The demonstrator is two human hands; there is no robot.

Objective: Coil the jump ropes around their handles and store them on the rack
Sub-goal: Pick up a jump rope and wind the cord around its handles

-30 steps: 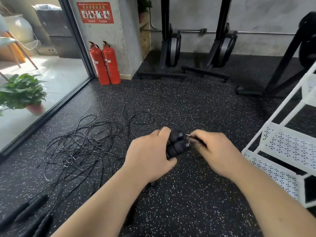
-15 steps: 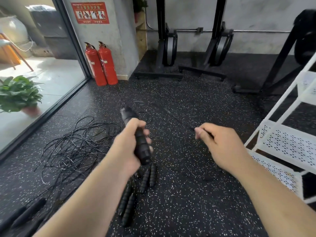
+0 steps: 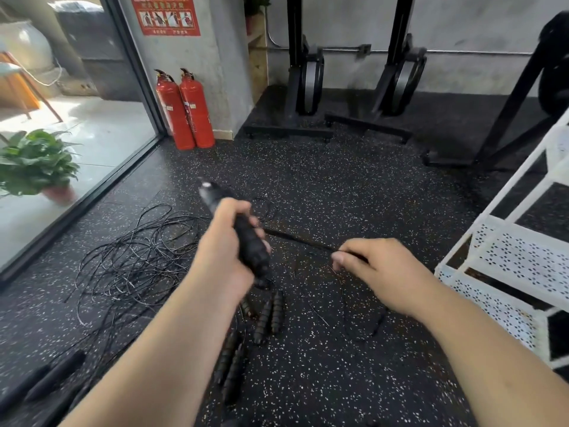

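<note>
My left hand (image 3: 224, 257) grips a pair of black jump rope handles (image 3: 246, 238) held together, pointing up and to the left. A thin black rope (image 3: 295, 238) runs taut from the handles to my right hand (image 3: 378, 269), which pinches it. Several more black handles (image 3: 268, 318) lie on the floor below my hands. A tangle of black ropes (image 3: 135, 257) is spread on the floor to the left. The white perforated rack (image 3: 517, 257) stands at the right.
Two red fire extinguishers (image 3: 184, 109) stand by the pillar. A potted plant (image 3: 37, 164) sits behind the glass wall at left. Black gym machines (image 3: 308, 81) line the back wall. More black handles (image 3: 46, 377) lie at the lower left.
My hands have drawn apart: the left turned the handles upright and swung them left, while the right pulled the rope out to the right. The view tilted slightly.
</note>
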